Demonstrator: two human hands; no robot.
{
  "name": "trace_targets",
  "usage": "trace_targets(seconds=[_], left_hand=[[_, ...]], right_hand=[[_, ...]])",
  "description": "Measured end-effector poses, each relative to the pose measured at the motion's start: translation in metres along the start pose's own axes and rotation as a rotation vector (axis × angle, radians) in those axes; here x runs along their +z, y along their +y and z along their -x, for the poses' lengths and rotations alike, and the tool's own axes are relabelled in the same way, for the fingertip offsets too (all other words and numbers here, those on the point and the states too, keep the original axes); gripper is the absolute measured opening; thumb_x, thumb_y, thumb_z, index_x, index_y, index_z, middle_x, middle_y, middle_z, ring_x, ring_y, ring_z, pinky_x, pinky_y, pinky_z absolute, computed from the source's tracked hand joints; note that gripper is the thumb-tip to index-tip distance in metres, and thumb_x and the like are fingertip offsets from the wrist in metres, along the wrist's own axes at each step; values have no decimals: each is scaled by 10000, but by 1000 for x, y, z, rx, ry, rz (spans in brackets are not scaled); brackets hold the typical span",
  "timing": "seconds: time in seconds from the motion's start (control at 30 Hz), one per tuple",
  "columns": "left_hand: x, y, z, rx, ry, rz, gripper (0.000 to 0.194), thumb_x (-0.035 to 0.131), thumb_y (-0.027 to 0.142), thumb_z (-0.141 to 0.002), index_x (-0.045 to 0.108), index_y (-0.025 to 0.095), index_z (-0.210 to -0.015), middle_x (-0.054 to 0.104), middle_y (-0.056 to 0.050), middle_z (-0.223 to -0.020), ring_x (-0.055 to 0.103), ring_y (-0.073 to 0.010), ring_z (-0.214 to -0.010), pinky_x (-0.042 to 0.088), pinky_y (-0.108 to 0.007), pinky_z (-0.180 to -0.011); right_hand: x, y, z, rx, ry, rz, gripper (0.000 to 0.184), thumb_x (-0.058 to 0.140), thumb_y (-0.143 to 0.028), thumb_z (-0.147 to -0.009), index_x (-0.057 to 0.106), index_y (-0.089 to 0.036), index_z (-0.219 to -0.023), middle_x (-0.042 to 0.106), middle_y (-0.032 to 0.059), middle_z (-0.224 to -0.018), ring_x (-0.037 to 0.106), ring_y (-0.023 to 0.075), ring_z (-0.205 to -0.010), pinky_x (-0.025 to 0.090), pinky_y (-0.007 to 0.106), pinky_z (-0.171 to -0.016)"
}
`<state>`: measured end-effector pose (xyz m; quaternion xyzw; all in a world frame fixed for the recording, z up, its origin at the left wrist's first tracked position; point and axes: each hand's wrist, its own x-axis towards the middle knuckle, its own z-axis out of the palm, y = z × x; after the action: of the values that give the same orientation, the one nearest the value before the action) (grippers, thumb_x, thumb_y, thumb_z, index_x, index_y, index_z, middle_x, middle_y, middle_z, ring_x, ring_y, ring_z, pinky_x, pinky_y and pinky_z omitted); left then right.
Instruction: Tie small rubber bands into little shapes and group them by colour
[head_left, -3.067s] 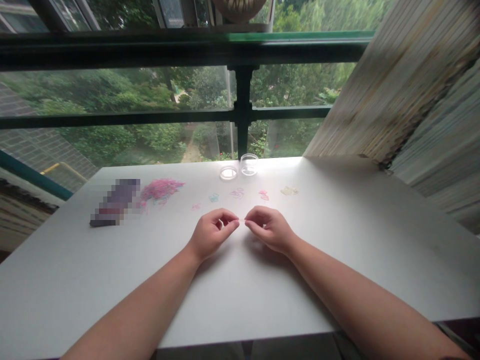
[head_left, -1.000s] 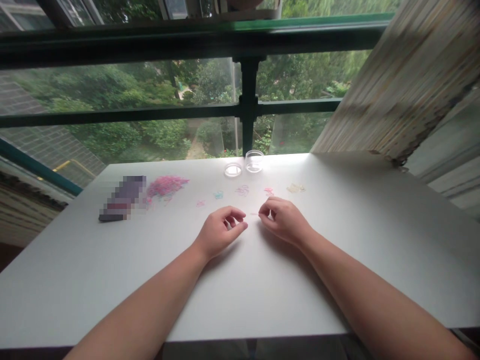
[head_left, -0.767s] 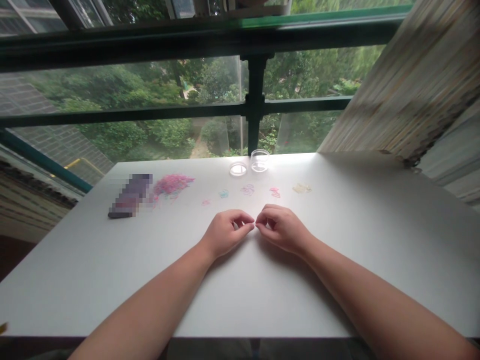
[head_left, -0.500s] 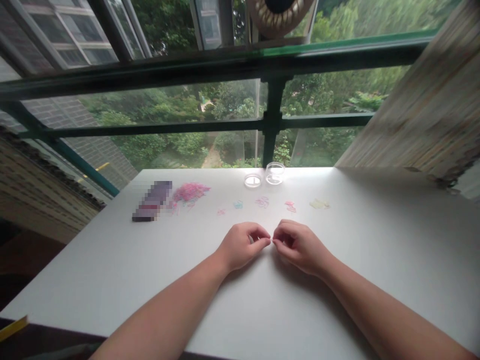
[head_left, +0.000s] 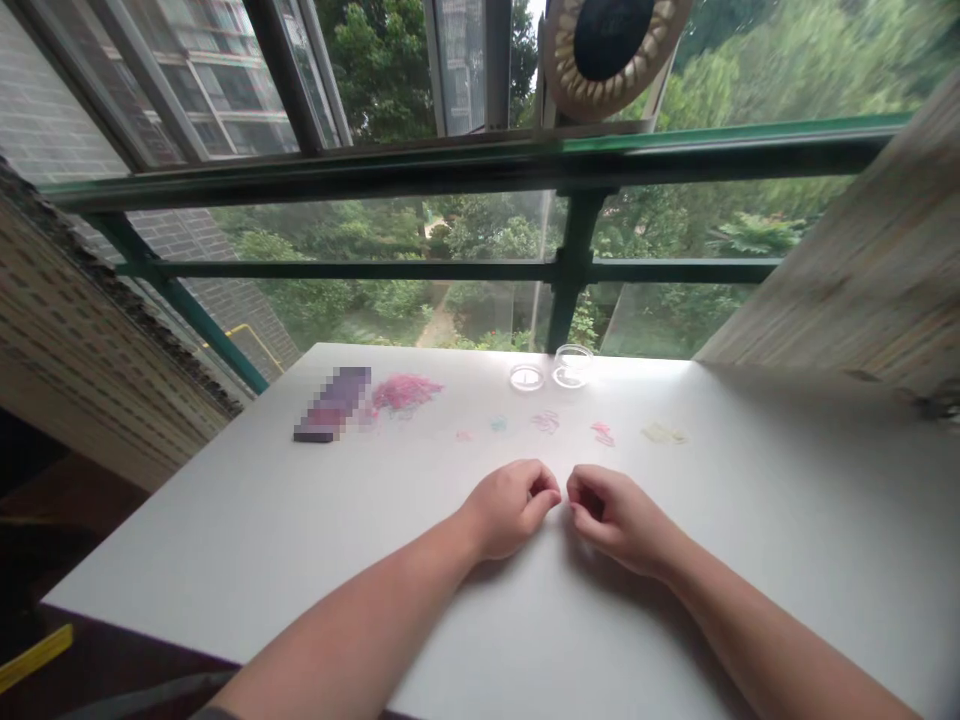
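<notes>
My left hand (head_left: pixel 517 508) is closed, thumb and fingertips pinched together. Facing it, my right hand (head_left: pixel 619 515) is curled the same way, its fingertips a small gap from the left ones. Anything between the fingers is too small to make out. Just beyond the hands lie little groups of thin coloured pieces, perhaps small loops: pink (head_left: pixel 464 436), blue-green (head_left: pixel 499 424), lilac (head_left: pixel 546 422), coral (head_left: pixel 602 433) and pale yellow (head_left: pixel 663 432). Farther left is a larger heap of mostly pink pieces (head_left: pixel 407 392).
Two clear round dishes (head_left: pixel 527 378) (head_left: pixel 573 368) stand by the back edge of the white table (head_left: pixel 300 560). A pixelated dark purple object (head_left: pixel 334 405) lies at the left. Behind are a green railing (head_left: pixel 375 270), a window and a curtain (head_left: pixel 840 260) at the right.
The head view has shifted, so the whole scene sits lower and farther right. The fingers are curled in a little more, and the gap between the two hands' fingertips is slightly wider.
</notes>
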<state>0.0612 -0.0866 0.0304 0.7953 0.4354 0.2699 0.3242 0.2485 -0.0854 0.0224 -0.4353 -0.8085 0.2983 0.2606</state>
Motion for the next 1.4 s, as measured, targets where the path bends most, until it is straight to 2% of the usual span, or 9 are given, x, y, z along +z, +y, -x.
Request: trace_targets(seconds=[0.23,0.57,0.83,1.17,1.4], left_hand=[[-2,-3,-2,4,2,49,136,431,251,-855,528,174,-798,583,-16,-774,515,-147,-731,387,-259,-669],[-3,-18,-7,-55,157,239,159,412,288,-881,493,166,-820,547,-2,-709,521,-131,-685,405,-252,-674],[-6,-6,-3,24,-34,114,162,465,294,-854,546,165,-798,571,-7,-738,493,-127,-670,384,-241,-641],[-5,-6,-2,11,-43,147,180,495,328,-847,576,169,-868,583,-7,-746,503,-119,-663,395,-228,-614],[-6,-5,-3,11,-89,105,183,477,314,-851,594,173,-856,611,-13,-759,522,-127,-682,396,-237,-635]], right_hand=[[-3,-1,-2,5,-22,-121,105,466,-87,-672,420,-181,-663,395,-55,-572,346,75,-527,287,201,-491],[-11,4,-2,25,28,-199,113,456,-69,-644,423,-177,-652,405,-59,-561,354,65,-508,274,188,-474],[-6,0,0,16,54,-209,76,488,-98,-675,463,-169,-669,436,-52,-559,377,68,-505,303,187,-473],[-3,1,0,-41,118,-196,75,502,-109,-714,469,-175,-699,448,-51,-579,383,72,-511,319,196,-485],[-2,0,2,-60,63,-168,59,534,-149,-739,485,-178,-720,474,-47,-587,408,77,-514,334,194,-487]])
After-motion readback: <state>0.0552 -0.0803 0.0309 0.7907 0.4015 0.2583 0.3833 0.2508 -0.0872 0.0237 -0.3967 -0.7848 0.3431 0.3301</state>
